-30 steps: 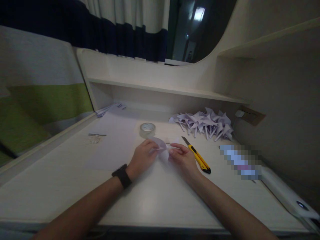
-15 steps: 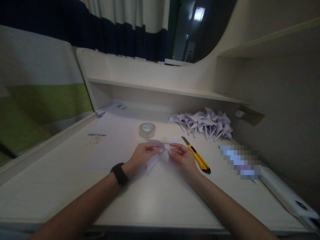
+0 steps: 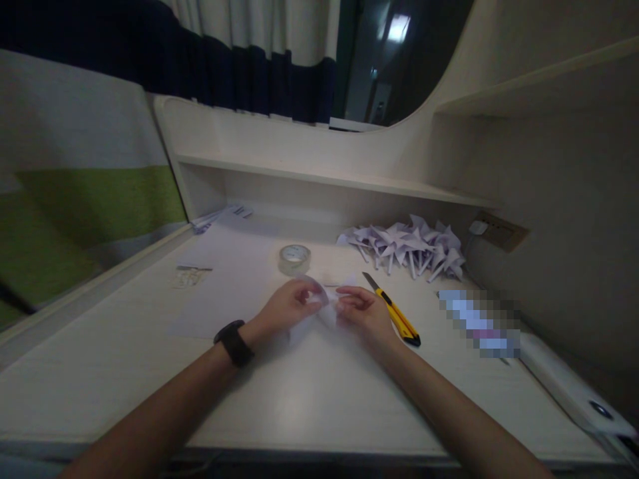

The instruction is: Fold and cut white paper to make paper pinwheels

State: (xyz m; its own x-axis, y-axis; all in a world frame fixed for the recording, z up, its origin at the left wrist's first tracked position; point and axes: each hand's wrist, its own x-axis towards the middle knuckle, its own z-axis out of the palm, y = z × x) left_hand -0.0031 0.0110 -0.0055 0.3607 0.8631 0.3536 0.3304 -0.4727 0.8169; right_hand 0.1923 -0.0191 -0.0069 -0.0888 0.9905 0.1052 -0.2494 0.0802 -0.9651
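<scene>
Between my hands, low over the desk, is a white paper pinwheel (image 3: 327,314) with curled blades, partly blurred. My left hand (image 3: 289,305), with a dark watch on its wrist, pinches the pinwheel's left side between thumb and fingers. My right hand (image 3: 367,314) has its fingers closed on the paper near the middle, where the blades come together. A yellow utility knife (image 3: 397,313) with its blade out lies just right of my right hand. Beyond my left hand sits a roll of clear tape (image 3: 294,259).
Finished paper pinwheels (image 3: 404,246) with white sticks are heaped at the back right. White paper sheets (image 3: 219,286) lie on the left, beside some small pale pieces (image 3: 190,277). Rolled paper sticks (image 3: 214,218) rest in the back left corner. A white device (image 3: 574,382) stands along the right wall.
My left hand has shifted slightly left and up with its fingers more bent, and the paper's left blade has curled inward. My right hand stays almost in place.
</scene>
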